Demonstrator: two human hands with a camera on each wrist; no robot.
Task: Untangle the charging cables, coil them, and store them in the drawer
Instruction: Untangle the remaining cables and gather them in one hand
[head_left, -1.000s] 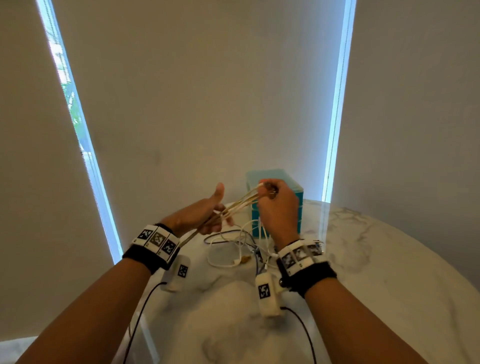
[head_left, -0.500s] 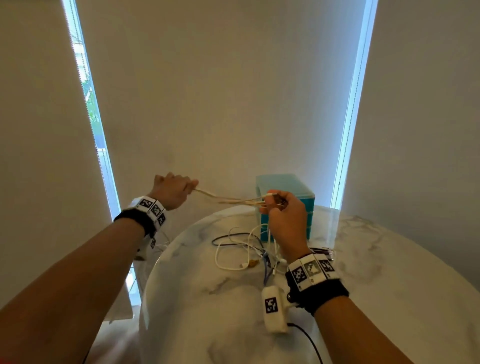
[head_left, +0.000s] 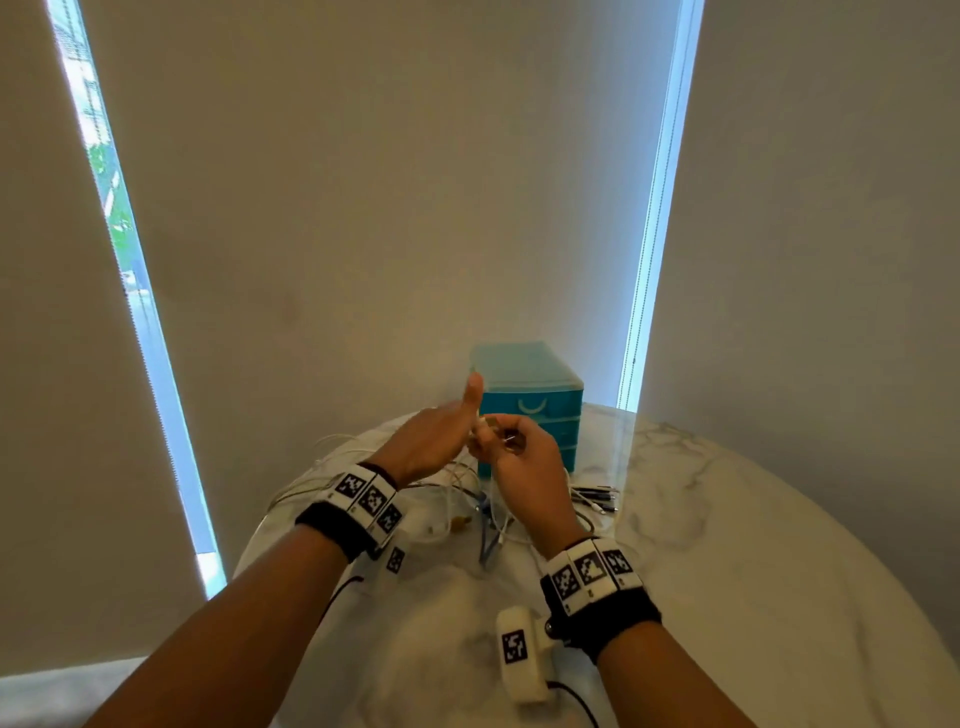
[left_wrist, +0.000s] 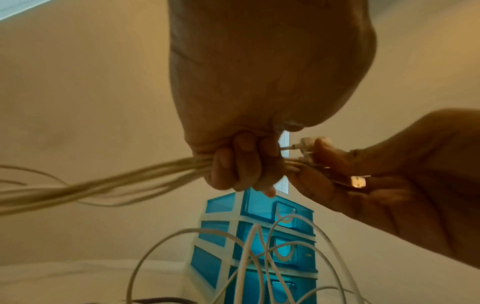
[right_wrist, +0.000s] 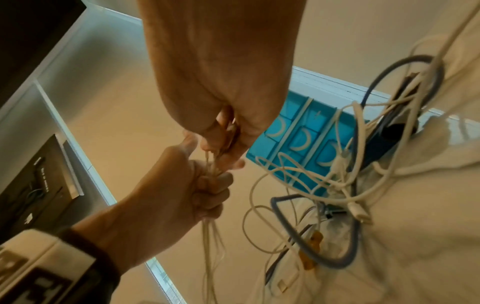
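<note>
My left hand (head_left: 434, 441) is raised over the table with the thumb up, its fingers curled round a bundle of white cable strands (left_wrist: 103, 185). The strands trail out behind that hand. My right hand (head_left: 519, 460) touches it from the right and pinches the white plug ends (left_wrist: 307, 145) of the same cable. Both hands hover just in front of the blue drawer unit (head_left: 535, 395), whose three drawers look closed. Below the hands a tangle of white, blue and black cables (right_wrist: 363, 185) lies on the table.
The round marble table (head_left: 753, 545) ends close on the left. Several dark plugs and cable ends (head_left: 597, 499) lie to the right of the tangle. Blinds with bright window slits stand behind the table.
Half a second ago my left hand was stretched far left, drawing the strands taut. It has come back to meet the right hand, which has stayed near the drawer unit.
</note>
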